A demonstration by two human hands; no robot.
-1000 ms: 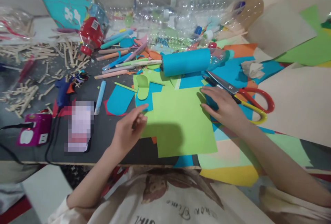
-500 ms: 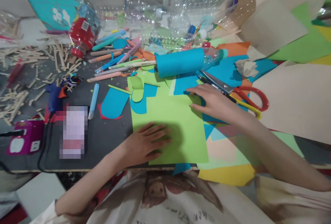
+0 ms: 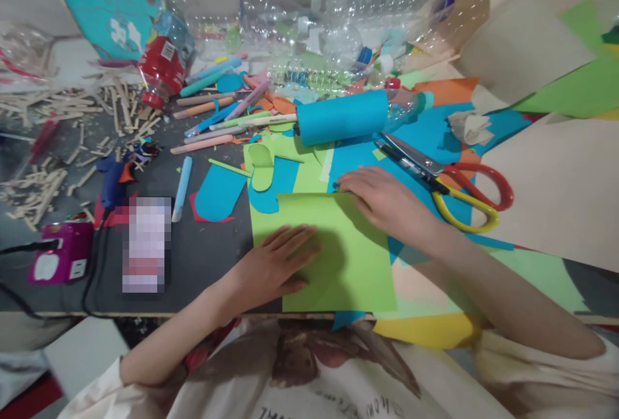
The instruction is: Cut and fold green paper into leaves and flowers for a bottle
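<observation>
A light green paper sheet (image 3: 358, 264) lies at the near edge of the dark table (image 3: 207, 264). My left hand (image 3: 275, 264) rests flat on the sheet's left part, fingers spread, holding nothing. My right hand (image 3: 382, 203) presses on the sheet's far edge, fingers stretched out along it toward the left. Red-and-yellow scissors (image 3: 454, 184) lie just right of my right hand on blue paper (image 3: 435, 135). A bottle wrapped in blue paper (image 3: 345, 116) lies on its side beyond the sheet.
Blue and green paper cut-outs (image 3: 264, 177) lie left of the sheet. Pens and markers (image 3: 217, 119) are scattered behind. Wooden sticks (image 3: 58, 148) cover the far left. A pink box (image 3: 60, 258) with cables sits at left. Clear plastic bottles (image 3: 309, 38) line the back. Large coloured sheets (image 3: 551, 180) pile at right.
My left hand came down flat onto the green sheet. My right hand slid left along the sheet's far edge, and that edge now lies closer to me.
</observation>
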